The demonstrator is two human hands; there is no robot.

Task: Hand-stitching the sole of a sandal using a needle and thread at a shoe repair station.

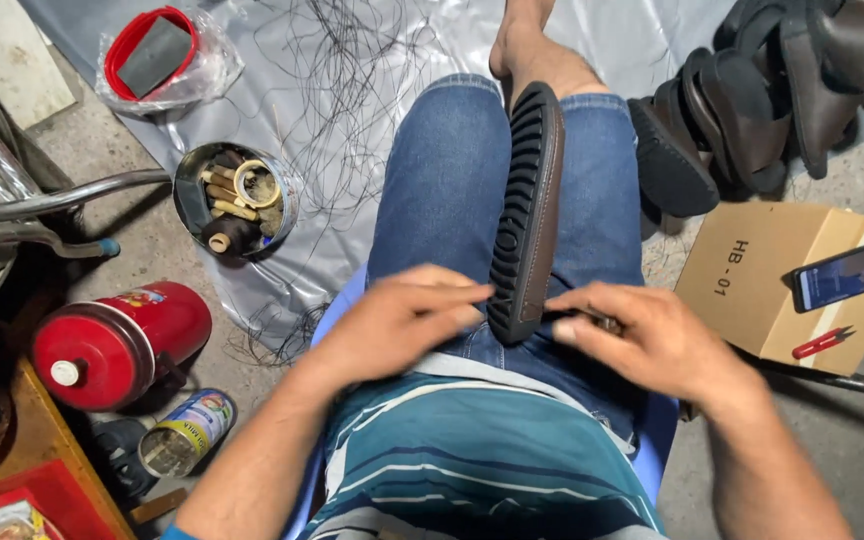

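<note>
Bare concrete floor (pixel 152 250) lay all around, with a grey plastic sheet (pixel 372 90) spread across its upper middle and loose dark threads (pixel 342 60) scattered over it. At far left a red cylindrical flask with a white cap (pixel 117 342) lay on its side, and just below it sat an opened tin can with a printed label (pixel 187 432). Above these, on the sheet's edge, stood a round metal tin packed with thread spools and small tools (pixel 237 200), and farther up a red-rimmed round container wrapped in clear plastic (pixel 157 52).

The left hand (pixel 392 320) came in from the lower left, its fingers (pixel 452 292) pinched together against the near end of a dark brown shoe sole with a ribbed black tread (pixel 527 215). That sole stood on edge along the blue-jeaned thighs (pixel 442 180), its heel end between the two hands and its toe pointing away toward a bare foot (pixel 532 50). The right hand (pixel 652 340) met it from the other side, fingers (pixel 577 305) closed on a thin tool, too hidden to identify, touching the sole's edge.

Further right, a heap of dark brown sandals (pixel 762 100) lay on the floor. Below it sat a brown cardboard box (pixel 752 280) carrying a smartphone (pixel 845 273) and a small red clipper (pixel 822 343).
</note>
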